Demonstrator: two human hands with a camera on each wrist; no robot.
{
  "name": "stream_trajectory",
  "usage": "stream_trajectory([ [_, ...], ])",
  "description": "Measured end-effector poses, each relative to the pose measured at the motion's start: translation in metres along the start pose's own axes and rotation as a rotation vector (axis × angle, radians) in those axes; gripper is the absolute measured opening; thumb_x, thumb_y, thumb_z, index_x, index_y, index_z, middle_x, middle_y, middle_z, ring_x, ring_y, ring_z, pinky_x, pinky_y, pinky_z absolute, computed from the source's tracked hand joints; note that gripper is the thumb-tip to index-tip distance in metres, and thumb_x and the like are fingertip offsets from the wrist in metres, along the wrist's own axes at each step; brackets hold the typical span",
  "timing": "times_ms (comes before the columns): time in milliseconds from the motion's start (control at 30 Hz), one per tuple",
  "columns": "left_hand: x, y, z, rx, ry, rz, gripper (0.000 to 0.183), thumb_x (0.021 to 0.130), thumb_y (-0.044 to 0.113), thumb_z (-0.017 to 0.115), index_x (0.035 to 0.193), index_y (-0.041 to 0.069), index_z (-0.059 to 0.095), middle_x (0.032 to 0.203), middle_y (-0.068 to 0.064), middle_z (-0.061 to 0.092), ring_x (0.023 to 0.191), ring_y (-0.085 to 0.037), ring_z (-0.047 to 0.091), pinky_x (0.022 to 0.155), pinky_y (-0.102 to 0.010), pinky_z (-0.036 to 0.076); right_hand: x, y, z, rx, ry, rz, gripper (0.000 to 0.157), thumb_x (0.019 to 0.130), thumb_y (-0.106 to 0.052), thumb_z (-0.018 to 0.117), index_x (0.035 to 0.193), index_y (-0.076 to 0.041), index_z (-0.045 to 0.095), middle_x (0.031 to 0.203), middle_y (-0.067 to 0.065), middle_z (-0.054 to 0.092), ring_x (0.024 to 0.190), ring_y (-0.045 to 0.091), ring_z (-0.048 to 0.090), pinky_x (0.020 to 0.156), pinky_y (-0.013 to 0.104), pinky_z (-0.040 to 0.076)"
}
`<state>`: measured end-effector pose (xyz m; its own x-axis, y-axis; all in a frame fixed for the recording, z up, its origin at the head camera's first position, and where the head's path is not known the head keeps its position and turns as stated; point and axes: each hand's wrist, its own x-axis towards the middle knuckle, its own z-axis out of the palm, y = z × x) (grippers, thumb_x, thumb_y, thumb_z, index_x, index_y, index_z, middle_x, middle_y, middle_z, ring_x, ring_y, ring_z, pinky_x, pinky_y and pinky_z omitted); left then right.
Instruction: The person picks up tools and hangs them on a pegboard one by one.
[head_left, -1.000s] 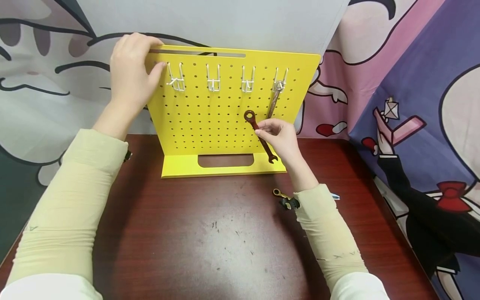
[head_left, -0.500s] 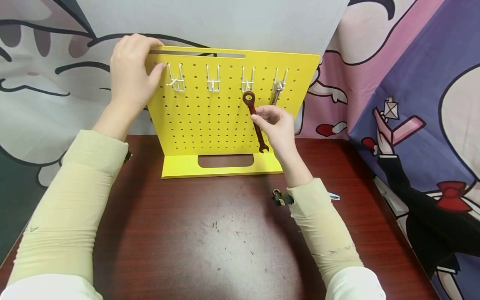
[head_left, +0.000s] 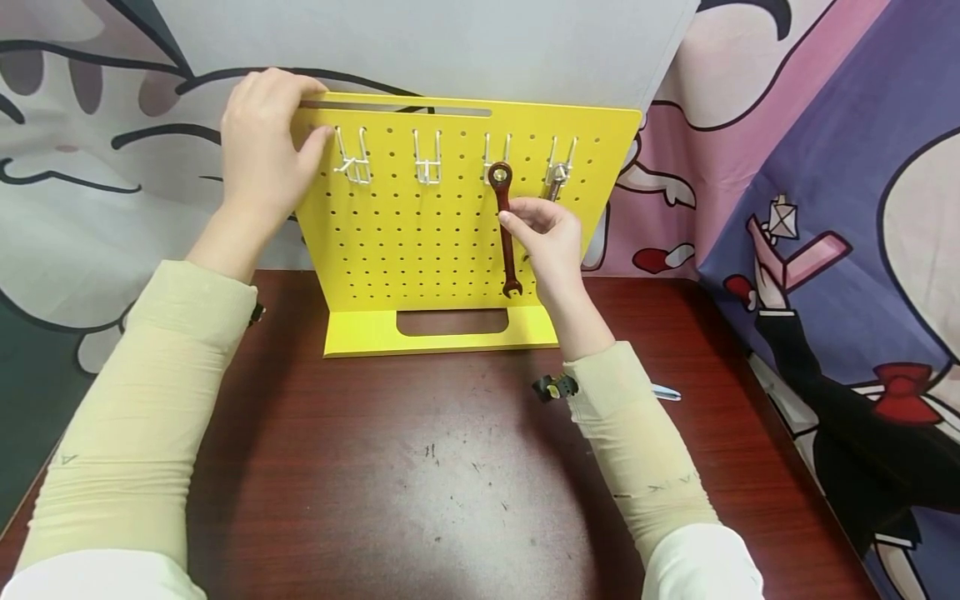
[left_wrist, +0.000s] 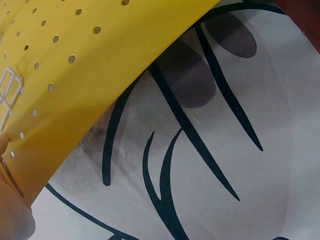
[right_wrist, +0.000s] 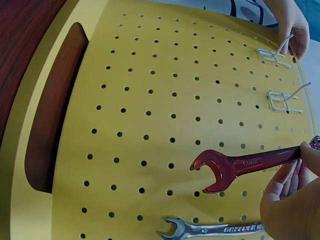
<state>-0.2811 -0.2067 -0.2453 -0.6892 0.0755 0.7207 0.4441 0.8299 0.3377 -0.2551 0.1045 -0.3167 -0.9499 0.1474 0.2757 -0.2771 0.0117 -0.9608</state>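
My right hand (head_left: 551,242) pinches a red combination wrench (head_left: 506,250) by its shaft, between thumb and fingers. It hangs nearly upright, ring end on top, overlapping the third white hook (head_left: 487,171) from the left. In the right wrist view the wrench's open jaw (right_wrist: 215,170) lies before the yellow pegboard (right_wrist: 150,110). A silver wrench (head_left: 557,179) hangs on the rightmost hook, its lower part hidden behind my right hand. My left hand (head_left: 266,137) grips the board's upper left corner, thumb in front and fingers over the top edge.
Two more white wire hooks (head_left: 427,171) project from the board's left half. The board's foot (head_left: 360,333) stands on a dark red table (head_left: 420,467). A light blue object (head_left: 665,392) lies beyond my right sleeve. Printed cloth (head_left: 825,208) surrounds the table.
My right hand has moved up and slightly left with the red wrench, bringing its ring end to the third hook. The wrench has turned more upright. My left hand stays in place.
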Motion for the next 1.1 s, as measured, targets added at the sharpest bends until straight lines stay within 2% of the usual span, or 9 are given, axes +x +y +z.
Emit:
stream_trajectory([
  [233,0.000,0.000,0.000,0.000,-0.004,0.002,0.034,0.102,0.013,0.069,0.135,0.004,0.067,0.132,-0.018,0.070,0.126,-0.037,0.058,0.122,-0.042,0.039,0.004,0.004,0.005,0.026,0.017,0.080,0.012,0.093,-0.003,0.080,0.095,-0.015,0.077,0.086,-0.012,0.072,0.084,0.005,0.065,0.080,0.019,0.055],
  [367,0.000,0.000,-0.001,0.000,-0.006,-0.006,0.034,0.102,0.013,0.069,0.135,0.005,0.067,0.133,-0.017,0.070,0.127,-0.036,0.058,0.122,-0.042,0.039,0.007,0.006,0.009,0.045,0.031,0.104,0.009,0.093,-0.003,0.080,0.101,-0.007,0.079,0.087,-0.011,0.072,0.084,0.005,0.066,0.083,0.019,0.056],
  [500,0.000,0.000,-0.001,-0.002,-0.008,-0.011,0.034,0.103,0.014,0.069,0.136,0.005,0.068,0.133,-0.016,0.070,0.127,-0.036,0.057,0.122,-0.042,0.039,0.009,0.007,0.013,0.047,0.050,0.120,0.021,0.093,-0.003,0.079,0.112,0.004,0.077,0.086,-0.012,0.072,0.083,0.005,0.066,0.084,0.019,0.056],
  [633,0.000,0.001,-0.001,-0.003,-0.005,-0.015,0.034,0.102,0.013,0.069,0.135,0.005,0.068,0.133,-0.017,0.070,0.127,-0.036,0.057,0.122,-0.043,0.039,0.011,0.007,0.018,0.053,0.067,0.140,0.026,0.094,-0.004,0.079,0.117,0.007,0.075,0.084,-0.012,0.072,0.084,0.005,0.066,0.084,0.020,0.056],
  [800,0.000,0.001,-0.002,-0.002,-0.003,-0.014,0.034,0.102,0.013,0.069,0.135,0.005,0.068,0.133,-0.017,0.069,0.126,-0.036,0.057,0.121,-0.043,0.039,0.011,0.007,0.022,0.052,0.087,0.143,0.025,0.094,-0.005,0.079,0.117,0.006,0.076,0.085,-0.011,0.070,0.085,0.005,0.065,0.083,0.019,0.056],
  [1100,0.000,0.001,-0.001,-0.003,-0.003,-0.007,0.034,0.102,0.012,0.070,0.134,0.003,0.068,0.133,-0.017,0.070,0.127,-0.037,0.058,0.122,-0.043,0.039,0.013,0.010,0.023,0.021,0.105,0.092,0.019,0.093,0.000,0.078,0.111,0.005,0.076,0.084,-0.011,0.069,0.080,0.005,0.062,0.078,0.017,0.053],
])
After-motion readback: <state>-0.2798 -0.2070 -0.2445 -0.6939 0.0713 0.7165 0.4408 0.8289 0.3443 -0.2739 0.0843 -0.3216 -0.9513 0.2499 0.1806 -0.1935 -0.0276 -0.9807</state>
